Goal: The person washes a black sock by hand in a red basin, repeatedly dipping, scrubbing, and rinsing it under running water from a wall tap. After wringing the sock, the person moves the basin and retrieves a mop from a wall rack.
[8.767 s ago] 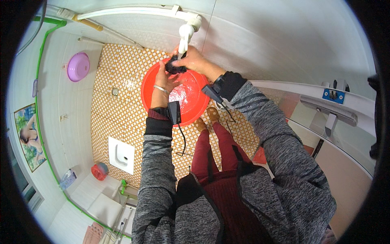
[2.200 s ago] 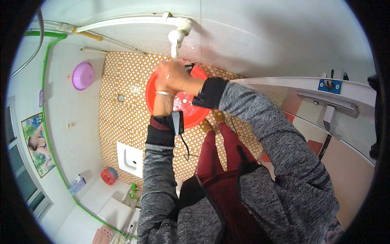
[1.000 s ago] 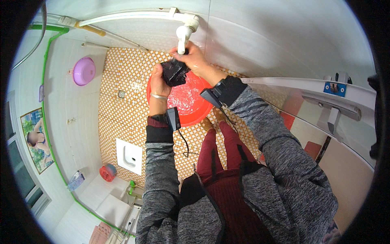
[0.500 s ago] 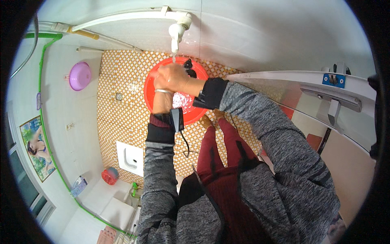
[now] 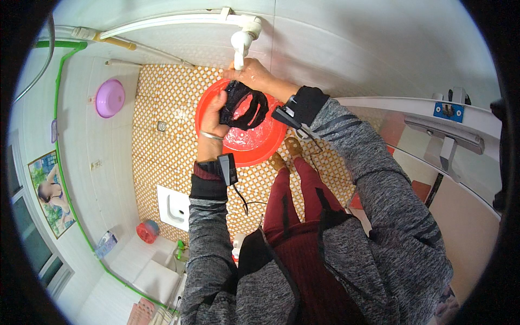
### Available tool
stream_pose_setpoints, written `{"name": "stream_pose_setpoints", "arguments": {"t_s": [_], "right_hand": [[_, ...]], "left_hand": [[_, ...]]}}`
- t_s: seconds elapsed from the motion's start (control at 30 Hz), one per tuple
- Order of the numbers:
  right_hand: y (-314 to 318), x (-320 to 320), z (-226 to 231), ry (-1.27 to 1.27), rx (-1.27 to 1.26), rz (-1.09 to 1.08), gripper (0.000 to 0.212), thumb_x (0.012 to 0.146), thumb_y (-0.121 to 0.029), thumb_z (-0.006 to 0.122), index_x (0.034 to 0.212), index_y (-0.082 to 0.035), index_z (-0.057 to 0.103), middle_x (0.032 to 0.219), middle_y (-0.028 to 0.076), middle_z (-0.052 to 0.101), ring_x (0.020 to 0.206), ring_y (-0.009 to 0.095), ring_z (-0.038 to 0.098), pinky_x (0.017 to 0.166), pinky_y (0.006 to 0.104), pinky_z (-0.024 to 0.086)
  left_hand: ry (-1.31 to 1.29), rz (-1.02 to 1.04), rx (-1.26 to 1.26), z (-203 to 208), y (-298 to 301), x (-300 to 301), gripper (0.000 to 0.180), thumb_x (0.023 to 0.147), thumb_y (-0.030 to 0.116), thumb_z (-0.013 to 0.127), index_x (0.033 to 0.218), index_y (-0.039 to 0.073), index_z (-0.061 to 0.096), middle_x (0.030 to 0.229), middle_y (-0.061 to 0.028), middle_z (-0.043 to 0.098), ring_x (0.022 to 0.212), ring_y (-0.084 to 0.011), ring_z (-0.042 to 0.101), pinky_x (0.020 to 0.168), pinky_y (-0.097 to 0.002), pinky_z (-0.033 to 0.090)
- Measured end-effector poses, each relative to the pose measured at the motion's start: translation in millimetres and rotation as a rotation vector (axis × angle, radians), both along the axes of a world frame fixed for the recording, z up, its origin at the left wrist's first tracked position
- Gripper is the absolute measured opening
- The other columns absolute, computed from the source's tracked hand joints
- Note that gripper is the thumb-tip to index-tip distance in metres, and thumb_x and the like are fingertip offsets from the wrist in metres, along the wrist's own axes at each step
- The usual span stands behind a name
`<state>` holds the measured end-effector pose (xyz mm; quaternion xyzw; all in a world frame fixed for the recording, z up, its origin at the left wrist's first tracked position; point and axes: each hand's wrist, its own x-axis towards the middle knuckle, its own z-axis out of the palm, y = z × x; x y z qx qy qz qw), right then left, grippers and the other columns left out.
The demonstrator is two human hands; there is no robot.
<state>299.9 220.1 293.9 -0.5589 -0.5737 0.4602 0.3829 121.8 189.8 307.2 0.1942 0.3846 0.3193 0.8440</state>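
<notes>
One black cloth [image 5: 234, 100] is being held over the red basin [image 5: 246, 160], just below the tap [image 5: 241, 42]. At its left edge, the cloth is being clamped by the left hand [image 5: 213, 122], with the thumb being laid on the near side and the fingers being hidden. At its upper edge, the cloth is being met by the right hand [image 5: 253, 75]; the fingers of that hand are being partly masked by the tap, so whether they are closed on the cloth cannot be told. From the left hand, the cloth is being extended rightward; from the right hand, it is being hung toward the wearer's side. No clear long axis is being presented: the dense part is being bunched beside the left thumb, while open loops [image 5: 264, 106] are being spread to the right. Firm contact is being shown only by the left hand.
</notes>
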Motion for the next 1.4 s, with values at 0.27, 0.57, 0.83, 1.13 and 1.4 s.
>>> {"name": "stream_pose_setpoints", "arguments": {"t_s": [0.27, 0.57, 0.83, 1.13, 1.4], "right_hand": [[-17.0, 45.8, 12.5, 0.015, -0.024, 0.22, 0.034, 0.07, -0.025, 0.078, 0.087, 0.0, 0.064, 0.082, 0.01, 0.066, 0.077, 0.018, 0.061, 0.07, 0.0306, 0.047], [-2.8, 2.0, -15.6, 0.568, -0.007, -0.402, 0.021, 0.084, -0.014, 0.065, 0.093, 0.0, 0.054, 0.081, 0.004, 0.055, 0.079, 0.013, 0.051, 0.071, 0.0283, 0.044], [-38.1, -64.8, 28.9, 0.212, 0.23, 0.155, 0.019, 0.078, -0.019, 0.067, 0.087, -0.003, 0.064, 0.078, 0.017, 0.063, 0.078, 0.031, 0.063, 0.069, 0.0389, 0.048], [-27.5, -52.1, 33.3, -0.379, 0.386, -0.149, 0.03, 0.085, -0.029, 0.052, 0.067, -0.005, 0.058, 0.056, 0.016, 0.057, 0.056, 0.036, 0.059, 0.053, 0.0468, 0.047], [-10.9, -32.2, -5.1, -0.414, 0.038, -0.292, 0.041, 0.086, -0.038, 0.049, 0.075, -0.001, 0.063, 0.07, 0.023, 0.062, 0.068, 0.04, 0.062, 0.06, 0.049, 0.048]], "left_hand": [[0.01, 0.294, 0.315, 17.2, 12.3, -20.6, 0.009, 0.095, 0.016, 0.049, 0.1, 0.008, 0.052, 0.097, -0.0102, 0.063, 0.085, -0.0235, 0.063, 0.077, -0.0401, 0.054], [0.289, 0.317, 0.291, -21.7, 15.0, -2.2, 0.013, 0.095, 0.016, 0.051, 0.096, 0.005, 0.058, 0.088, -0.003, 0.063, 0.076, -0.0138, 0.061, 0.067, -0.0276, 0.052], [0.182, 0.448, -0.023, -4.5, -14.6, 14.9, 0.039, 0.099, 0.034, 0.034, 0.122, 0.006, 0.049, 0.111, -0.0095, 0.06, 0.096, -0.0211, 0.06, 0.078, -0.0358, 0.052], [-0.031, 0.124, -0.041, -54.0, -2.2, 17.7, 0.034, 0.094, 0.04, 0.043, 0.095, 0.01, 0.058, 0.085, -0.0063, 0.062, 0.073, -0.0217, 0.061, 0.064, -0.0358, 0.049], [0.047, 0.096, -0.15, -6.5, -3.6, 38.7, 0.038, 0.095, 0.045, 0.039, 0.091, 0.013, 0.059, 0.077, -0.0036, 0.064, 0.065, -0.0176, 0.061, 0.056, -0.0317, 0.05]]}}
